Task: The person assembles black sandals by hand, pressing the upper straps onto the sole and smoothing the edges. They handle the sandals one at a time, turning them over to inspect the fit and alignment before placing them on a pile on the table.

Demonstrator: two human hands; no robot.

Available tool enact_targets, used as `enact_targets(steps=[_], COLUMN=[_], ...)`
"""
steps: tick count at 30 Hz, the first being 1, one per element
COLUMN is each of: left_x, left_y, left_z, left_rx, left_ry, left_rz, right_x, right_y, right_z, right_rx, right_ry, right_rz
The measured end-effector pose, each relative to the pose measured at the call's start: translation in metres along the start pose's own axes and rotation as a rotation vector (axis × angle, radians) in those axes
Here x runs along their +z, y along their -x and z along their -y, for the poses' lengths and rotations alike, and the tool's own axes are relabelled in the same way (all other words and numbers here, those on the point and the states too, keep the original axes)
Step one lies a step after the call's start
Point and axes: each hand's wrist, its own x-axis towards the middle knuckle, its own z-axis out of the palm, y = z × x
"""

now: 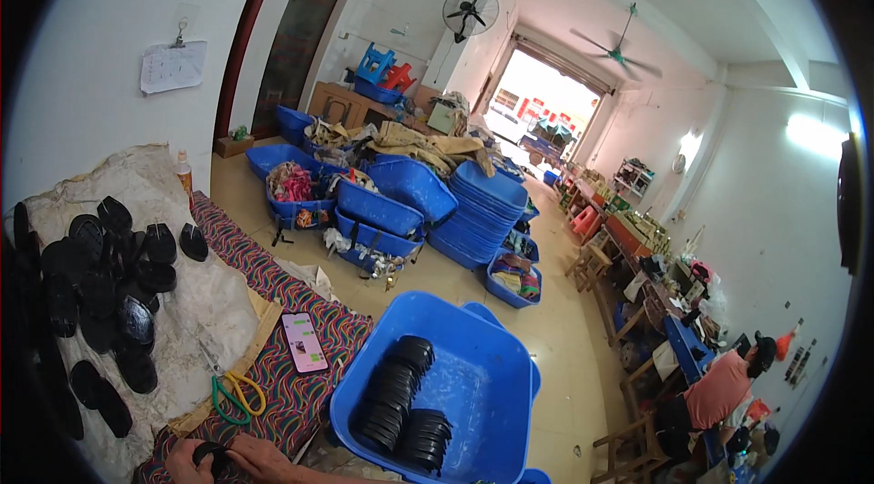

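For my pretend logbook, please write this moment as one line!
Left hand: holding small black piece | right hand: same piece | blue plastic tub: curved black pieces inside | nearby: green-and-yellow-handled scissors

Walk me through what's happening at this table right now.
The person's left hand and right hand hold a small black piece between them at the table's near edge. Dark footwear pieces lie heaped on a pale sheet to the left. Scissors and a phone lie nearby; a blue tub holds black pieces lined up in rows.
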Motion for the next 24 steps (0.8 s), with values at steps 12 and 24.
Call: enact_targets(steps=[12,24], left_x=[0.046,0.051], left_y=[-0.020,-0.024], left_z=[0.068,0.097], left_rx=[0.078,-0.149], left_ry=[0.240,0.826], left_rz=[0.015,0.240], right_x=[0.001,0.008], right_y=[0.008,0.003], right_z=[0.000,-0.009], right_rx=[0.080,-0.118], right_ry=[-0.010,0.139], right_rz=[0.027,-0.080])
